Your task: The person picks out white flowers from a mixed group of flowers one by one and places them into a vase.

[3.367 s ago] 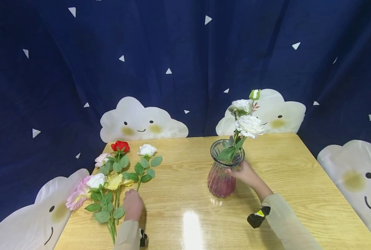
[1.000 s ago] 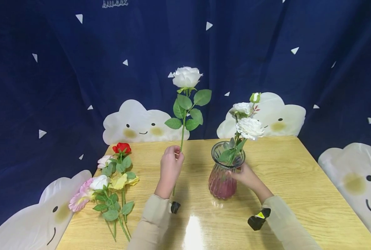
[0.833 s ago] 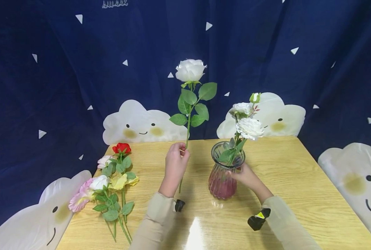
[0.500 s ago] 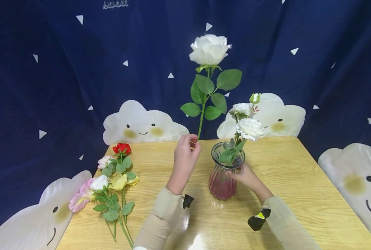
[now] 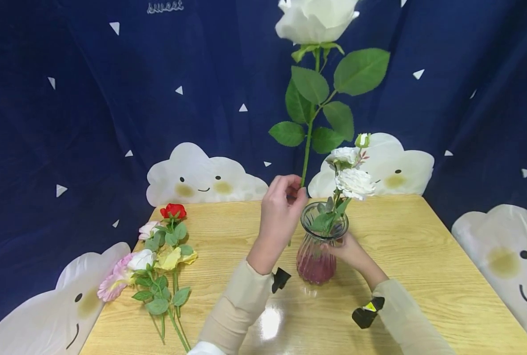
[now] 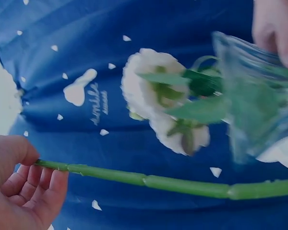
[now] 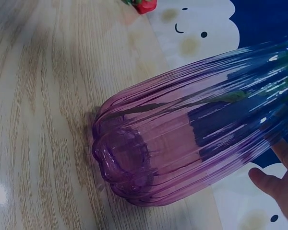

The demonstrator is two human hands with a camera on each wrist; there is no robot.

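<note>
My left hand (image 5: 278, 214) pinches the green stem of a white rose (image 5: 316, 22) between thumb and fingers, holding it upright just left of the vase. In the left wrist view the bare stem (image 6: 187, 187) runs across, its lower part outside the glass. My right hand (image 5: 349, 251) grips the neck of a ribbed glass vase (image 5: 315, 261), clear above and pink below. Two white blooms (image 5: 355, 183) and a bud (image 5: 363, 140) stand in it. The right wrist view shows the vase's pink base (image 7: 134, 153) on the table and a dark stem inside.
Several flowers lie at the left of the wooden table (image 5: 245, 227): a red rose (image 5: 173, 211), a yellow flower (image 5: 168, 258), a white rose (image 5: 141, 259) and a pink flower (image 5: 115, 278). A dark blue curtain (image 5: 228, 59) with cloud shapes hangs behind.
My left hand took the white rose from the pile at the left, raised it upright and carried it right, up to the vase. My right hand has stayed on the vase.
</note>
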